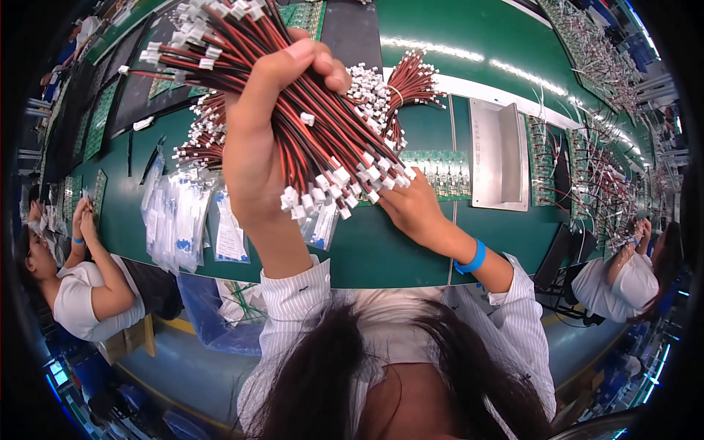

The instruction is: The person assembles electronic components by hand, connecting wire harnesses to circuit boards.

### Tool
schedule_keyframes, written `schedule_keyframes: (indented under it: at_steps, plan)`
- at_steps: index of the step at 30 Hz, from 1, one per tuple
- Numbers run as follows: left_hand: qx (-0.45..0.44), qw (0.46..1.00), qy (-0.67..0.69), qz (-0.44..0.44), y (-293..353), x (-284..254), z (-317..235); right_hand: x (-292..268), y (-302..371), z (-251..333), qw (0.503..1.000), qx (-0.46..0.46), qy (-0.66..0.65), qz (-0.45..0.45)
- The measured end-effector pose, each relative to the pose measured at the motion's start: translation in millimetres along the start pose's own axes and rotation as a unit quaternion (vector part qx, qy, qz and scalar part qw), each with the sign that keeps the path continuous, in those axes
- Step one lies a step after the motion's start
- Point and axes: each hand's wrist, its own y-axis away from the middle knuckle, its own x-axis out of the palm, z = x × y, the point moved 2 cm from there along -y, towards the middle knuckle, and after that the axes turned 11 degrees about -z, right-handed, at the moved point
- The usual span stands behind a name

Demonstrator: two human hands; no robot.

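Observation:
Raised over the green bench, my left hand (257,139) is closed round a thick bundle of red-and-black wire leads (312,110). White plug connectors stick out at both ends of the bundle. My right hand (418,209), with a blue band at the wrist, is at the bundle's lower right end. Its fingers curl together by the connectors, and their tips are partly hidden there; I cannot make out what is between them. Just behind that hand lies a green circuit board panel (444,172). More wire leads (414,81) lie in bunches beyond the bundle.
A metal angle plate (499,158) stands right of the panel, beside wired boards (587,169). Clear plastic bags (176,220) lie at the bench's left. A blue plastic-lined bin (220,315) sits below the front edge. Co-workers (92,290) sit at both sides.

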Motion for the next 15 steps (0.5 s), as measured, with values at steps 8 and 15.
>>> schedule_keyframes:
  at_steps: [8,15]
  plan:
    - [0.0,0.998,-0.057,-0.032,2,5,14,8,15,-4,0.999,-0.011,-0.003,-0.051]
    - [-0.013,0.988,-0.153,0.012,6,12,23,-52,-5,33,0.994,0.11,0.013,-0.007]
